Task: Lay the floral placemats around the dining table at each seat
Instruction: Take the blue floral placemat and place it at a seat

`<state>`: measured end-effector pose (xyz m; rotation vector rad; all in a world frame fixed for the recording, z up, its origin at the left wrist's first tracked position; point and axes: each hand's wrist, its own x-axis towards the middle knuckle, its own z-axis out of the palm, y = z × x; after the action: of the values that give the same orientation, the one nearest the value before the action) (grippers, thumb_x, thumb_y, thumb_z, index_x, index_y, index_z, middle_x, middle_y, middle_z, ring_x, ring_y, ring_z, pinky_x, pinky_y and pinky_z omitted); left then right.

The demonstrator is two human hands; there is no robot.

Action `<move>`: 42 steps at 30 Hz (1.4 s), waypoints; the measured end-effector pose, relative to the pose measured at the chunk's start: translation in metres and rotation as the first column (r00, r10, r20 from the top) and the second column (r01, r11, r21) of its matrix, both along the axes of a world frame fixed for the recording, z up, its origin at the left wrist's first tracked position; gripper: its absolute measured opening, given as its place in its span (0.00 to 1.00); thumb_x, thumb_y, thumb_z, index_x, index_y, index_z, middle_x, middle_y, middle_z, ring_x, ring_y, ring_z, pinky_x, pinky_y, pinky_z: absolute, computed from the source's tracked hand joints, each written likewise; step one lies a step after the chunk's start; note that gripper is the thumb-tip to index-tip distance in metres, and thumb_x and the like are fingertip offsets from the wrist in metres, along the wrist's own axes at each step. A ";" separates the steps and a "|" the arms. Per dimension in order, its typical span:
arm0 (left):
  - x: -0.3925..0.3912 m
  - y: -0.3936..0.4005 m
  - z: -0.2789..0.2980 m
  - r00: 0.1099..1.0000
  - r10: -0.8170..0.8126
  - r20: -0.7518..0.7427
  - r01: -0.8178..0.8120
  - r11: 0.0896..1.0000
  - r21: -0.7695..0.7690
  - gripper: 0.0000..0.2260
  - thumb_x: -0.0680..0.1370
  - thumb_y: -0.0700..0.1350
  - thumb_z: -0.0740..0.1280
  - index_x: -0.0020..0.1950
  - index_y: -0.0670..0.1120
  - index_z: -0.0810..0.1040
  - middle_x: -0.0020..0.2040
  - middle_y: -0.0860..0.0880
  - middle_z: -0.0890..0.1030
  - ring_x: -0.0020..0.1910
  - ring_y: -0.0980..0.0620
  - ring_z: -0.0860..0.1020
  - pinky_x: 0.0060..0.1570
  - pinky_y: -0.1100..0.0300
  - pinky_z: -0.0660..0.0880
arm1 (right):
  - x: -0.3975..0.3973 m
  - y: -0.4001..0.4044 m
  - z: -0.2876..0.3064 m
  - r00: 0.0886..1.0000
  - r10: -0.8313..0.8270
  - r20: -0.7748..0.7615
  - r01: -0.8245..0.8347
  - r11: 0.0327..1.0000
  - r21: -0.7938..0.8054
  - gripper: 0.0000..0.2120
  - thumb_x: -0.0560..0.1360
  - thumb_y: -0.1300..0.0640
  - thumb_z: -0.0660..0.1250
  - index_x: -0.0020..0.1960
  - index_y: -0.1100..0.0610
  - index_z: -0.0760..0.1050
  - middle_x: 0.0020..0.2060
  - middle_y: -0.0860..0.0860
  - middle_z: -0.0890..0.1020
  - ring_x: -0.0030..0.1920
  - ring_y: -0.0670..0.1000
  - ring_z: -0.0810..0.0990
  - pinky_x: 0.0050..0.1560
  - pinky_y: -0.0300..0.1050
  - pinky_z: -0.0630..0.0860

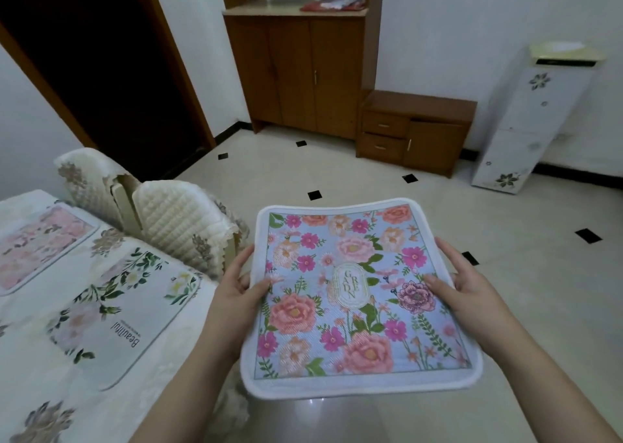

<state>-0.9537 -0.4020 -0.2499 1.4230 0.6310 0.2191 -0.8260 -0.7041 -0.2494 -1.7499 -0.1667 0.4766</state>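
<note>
Mid-carry: blue floral placemat (357,294) held flat over the floor, right of the dining table (175,348). Left hand (232,294) and right hand (472,294) both gripping its side edges, thumbs on top. Two placemats down already: pink one (40,243), white one (124,311). Next, probably: turn to a free seat, lower flat, square to the table edge.

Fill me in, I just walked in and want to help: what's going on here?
A person is setting out placemats. Both hands, left hand and right hand, hold a blue floral placemat by its side edges, out over the floor beside the table. Two placemats already lie on the table: a white leafy one and a pink one.
</note>
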 end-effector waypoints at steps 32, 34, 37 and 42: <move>0.215 0.175 0.000 0.999 0.028 0.020 -0.028 1.000 -0.008 0.28 0.79 0.38 0.69 0.73 0.60 0.67 0.52 0.46 0.86 0.43 0.38 0.86 0.34 0.46 0.83 | 0.228 0.182 0.004 0.999 0.054 -0.001 -0.054 0.998 0.032 0.29 0.80 0.59 0.65 0.74 0.37 0.61 0.47 0.50 0.87 0.43 0.58 0.87 0.42 0.55 0.83; 0.242 0.173 0.000 1.000 0.020 0.006 -0.020 1.000 0.022 0.29 0.79 0.39 0.69 0.74 0.60 0.66 0.52 0.46 0.86 0.43 0.39 0.86 0.36 0.45 0.83 | 0.257 0.182 0.001 0.998 0.058 -0.003 -0.058 0.998 0.033 0.29 0.80 0.59 0.65 0.74 0.37 0.61 0.47 0.51 0.87 0.43 0.59 0.87 0.43 0.58 0.83; 0.283 0.169 0.003 0.999 0.031 -0.010 -0.031 0.998 0.054 0.29 0.78 0.40 0.69 0.75 0.60 0.65 0.53 0.46 0.86 0.44 0.40 0.86 0.38 0.43 0.83 | 0.302 0.181 -0.003 0.998 0.065 -0.008 -0.065 0.997 0.032 0.29 0.80 0.59 0.65 0.75 0.37 0.61 0.47 0.51 0.87 0.42 0.59 0.87 0.42 0.58 0.83; 0.344 0.159 0.011 0.997 0.068 -0.028 -0.066 0.995 0.070 0.28 0.79 0.39 0.69 0.74 0.60 0.66 0.51 0.47 0.86 0.43 0.40 0.86 0.34 0.48 0.83 | 0.375 0.179 -0.004 0.993 0.115 -0.034 -0.113 0.993 0.034 0.29 0.80 0.58 0.65 0.74 0.36 0.60 0.47 0.52 0.87 0.42 0.59 0.87 0.40 0.56 0.83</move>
<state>-0.6101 -0.2426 -0.2391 1.4754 0.7021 0.2749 -0.4509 -0.5250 -0.2531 -1.7060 -0.2484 0.5852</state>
